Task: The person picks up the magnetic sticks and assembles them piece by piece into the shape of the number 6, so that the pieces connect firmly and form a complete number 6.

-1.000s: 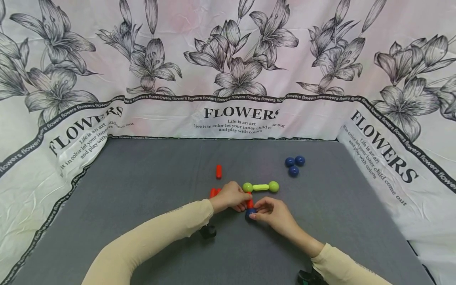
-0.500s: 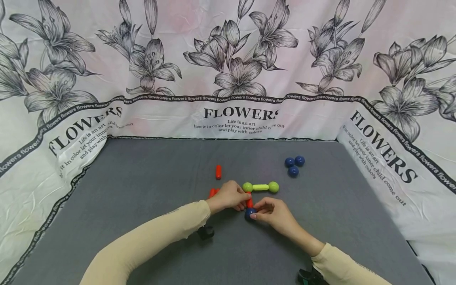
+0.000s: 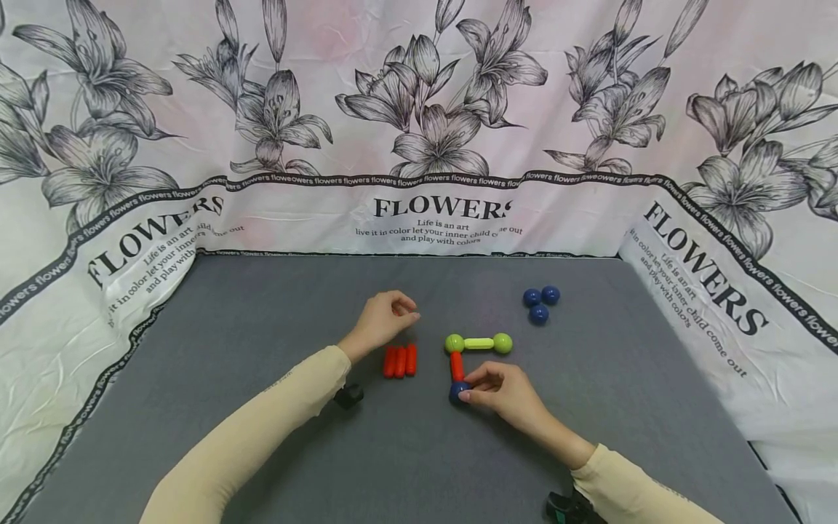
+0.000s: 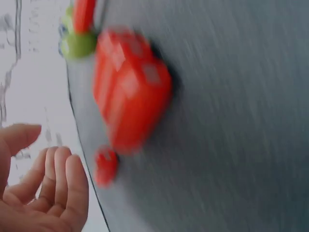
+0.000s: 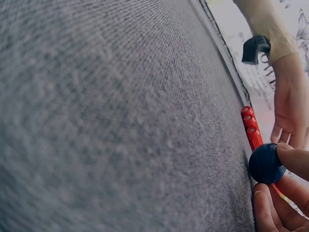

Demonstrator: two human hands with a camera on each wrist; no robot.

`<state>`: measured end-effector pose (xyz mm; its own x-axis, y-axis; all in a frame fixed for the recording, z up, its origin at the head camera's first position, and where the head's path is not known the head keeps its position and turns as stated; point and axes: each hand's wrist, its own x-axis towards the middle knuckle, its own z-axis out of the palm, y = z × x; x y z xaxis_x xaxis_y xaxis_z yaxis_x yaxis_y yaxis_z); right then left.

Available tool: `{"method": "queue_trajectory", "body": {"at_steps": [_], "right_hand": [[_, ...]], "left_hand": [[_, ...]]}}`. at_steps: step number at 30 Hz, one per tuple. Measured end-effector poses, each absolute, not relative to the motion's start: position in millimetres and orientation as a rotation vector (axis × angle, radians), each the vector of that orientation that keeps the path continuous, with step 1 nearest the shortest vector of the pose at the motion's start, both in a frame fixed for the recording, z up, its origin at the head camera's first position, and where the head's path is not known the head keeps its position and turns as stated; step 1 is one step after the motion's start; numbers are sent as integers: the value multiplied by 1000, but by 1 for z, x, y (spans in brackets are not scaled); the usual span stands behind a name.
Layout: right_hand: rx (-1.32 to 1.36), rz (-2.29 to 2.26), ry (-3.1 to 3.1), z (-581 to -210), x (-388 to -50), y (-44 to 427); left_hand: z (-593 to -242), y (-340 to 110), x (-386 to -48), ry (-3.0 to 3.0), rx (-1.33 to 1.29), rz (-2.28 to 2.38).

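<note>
My right hand point(image 3: 509, 397) pinches a blue ball point(image 3: 457, 394) between thumb and fingers. A red rod point(image 3: 456, 366) joins that ball to a green ball point(image 3: 455, 343), and a light green rod point(image 3: 479, 343) runs from there to a second green ball point(image 3: 503, 343). My left hand point(image 3: 385, 320) is over the table with fingers loosely bent and nothing between them. Nearer me than it lie three red rods point(image 3: 400, 361) side by side. A lone red rod point(image 4: 105, 166) shows blurred in the left wrist view; in the head view my left hand covers it.
Three blue balls point(image 3: 539, 314) sit in a cluster at the back right of the grey table point(image 3: 294, 306). A white flower-printed cloth point(image 3: 432, 218) stands along the back and sides.
My left hand has let go of the red rod under the green ball and moved left and away from me, baring the three red rods. My right hand stays at the blue ball.
</note>
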<state>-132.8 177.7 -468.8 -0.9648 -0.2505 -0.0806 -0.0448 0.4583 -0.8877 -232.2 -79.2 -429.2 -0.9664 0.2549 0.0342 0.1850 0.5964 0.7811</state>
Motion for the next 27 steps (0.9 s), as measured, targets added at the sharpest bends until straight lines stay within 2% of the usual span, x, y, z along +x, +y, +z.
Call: {"method": "queue_trajectory", "body": {"at_steps": [10, 27], "right_hand": [[-248, -1467, 2535, -467, -136, 177], [-279, -1497, 2513, -466, -143, 177]], "left_hand": [[-451, -111, -261, 2696, 503, 1191], [-461, -114, -268, 2714, 531, 1080]]}}
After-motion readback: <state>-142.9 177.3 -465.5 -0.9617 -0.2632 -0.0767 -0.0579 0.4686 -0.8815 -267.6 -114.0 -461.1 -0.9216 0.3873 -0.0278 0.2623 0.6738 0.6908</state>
